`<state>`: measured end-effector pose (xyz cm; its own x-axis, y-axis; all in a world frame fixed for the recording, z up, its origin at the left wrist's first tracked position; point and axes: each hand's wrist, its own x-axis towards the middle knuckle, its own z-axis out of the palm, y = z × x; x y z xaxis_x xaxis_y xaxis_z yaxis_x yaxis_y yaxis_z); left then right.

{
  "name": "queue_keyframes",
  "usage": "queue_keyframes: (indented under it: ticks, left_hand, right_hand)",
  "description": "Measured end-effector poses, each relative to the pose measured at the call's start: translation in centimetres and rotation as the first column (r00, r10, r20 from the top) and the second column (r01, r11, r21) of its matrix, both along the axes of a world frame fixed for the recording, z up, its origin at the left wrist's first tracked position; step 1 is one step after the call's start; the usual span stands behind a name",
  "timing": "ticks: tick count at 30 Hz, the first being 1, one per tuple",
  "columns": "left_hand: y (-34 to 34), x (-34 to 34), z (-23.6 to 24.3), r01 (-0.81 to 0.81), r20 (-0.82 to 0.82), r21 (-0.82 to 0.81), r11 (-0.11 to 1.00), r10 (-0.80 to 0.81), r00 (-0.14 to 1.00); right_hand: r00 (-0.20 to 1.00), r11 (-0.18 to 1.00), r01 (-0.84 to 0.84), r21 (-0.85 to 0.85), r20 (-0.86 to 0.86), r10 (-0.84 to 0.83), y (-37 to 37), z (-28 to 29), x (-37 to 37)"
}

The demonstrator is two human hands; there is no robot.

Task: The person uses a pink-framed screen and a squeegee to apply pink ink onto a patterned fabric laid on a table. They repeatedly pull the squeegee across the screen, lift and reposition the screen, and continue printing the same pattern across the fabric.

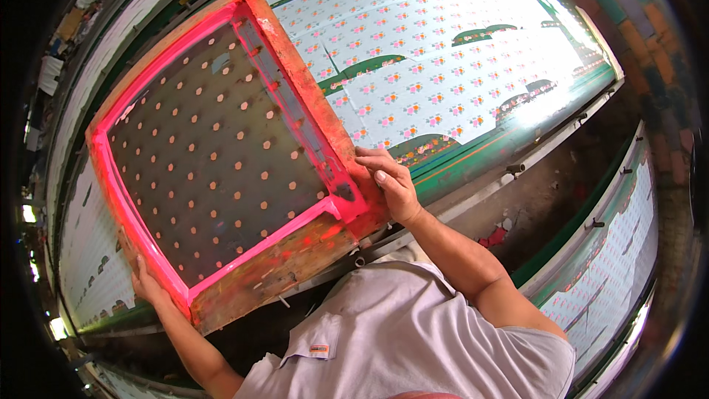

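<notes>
Nearest: person's torso in pale grey shirt (413, 340), collar w/ small label, at lower edge; both forearms reach up from it. Left hand (148, 284) clamped on the near-left corner of a wooden screen-printing frame (273, 270), fingers wrapped round the edge, thumb side hidden. Right hand (388, 181) closed on the frame's near-right corner, fingers curled over the rail; hands well apart, one per corner. Frame: large rect., worn brown wood, smeared w/ bright pink ink along inner border; lies flat on the bench, tilted diag. in view, far end toward upper left. Mesh (214, 155) dark, w/ regular rows of small pale dots. Metal squeegee bar (295, 103) lies inside the frame along its right rail. Beyond: long bench (473, 155), green-edged, carrying pale blue fabric (443, 44) printed w/ repeat small floral motifs, some dark green curved marks; glare at far right. Second printed bench (628, 236) to right across a dark aisle. Brick wall (650, 37) far right.
</notes>
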<state>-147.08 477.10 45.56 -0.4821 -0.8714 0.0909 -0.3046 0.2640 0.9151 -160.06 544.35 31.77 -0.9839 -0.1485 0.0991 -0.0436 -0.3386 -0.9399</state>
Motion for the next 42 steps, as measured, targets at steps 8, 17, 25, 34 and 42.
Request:
queue_keyframes:
  ticks: [8, 17, 25, 34, 42]
  left_hand:
    - [-0.4, -0.8, 0.1, 0.072, -0.020, -0.032, 0.997, -0.073, 0.997]
    - [-0.8, -0.1, -0.1, 0.060, 0.001, -0.051, 0.997, -0.060, 0.998]
    - [0.0, 0.9, 0.6, 0.000, -0.015, -0.019, 1.000, -0.001, 1.000]
    - [-1.1, 0.2, -0.1, 0.040, -0.059, -0.049, 0.998, -0.043, 0.997]
    - [2.6, -6.1, -3.3, 0.176, -0.090, -0.037, 0.984, -0.179, 0.980]
  right_hand:
    - [0.995, 0.996, 0.081, 0.023, -0.057, -0.080, -0.6, 1.6, 2.2]
    - [0.997, 0.997, 0.060, 0.042, -0.060, -0.058, -0.5, 2.2, 1.9]
    - [0.999, 0.998, 0.000, 0.061, -0.052, 0.003, -0.5, 1.8, -0.8]
    - [0.999, 0.994, 0.028, 0.107, -0.049, -0.023, -1.0, 1.9, -1.2]
    - [0.990, 0.988, 0.138, 0.066, 0.001, -0.138, 3.5, 1.1, 0.1]
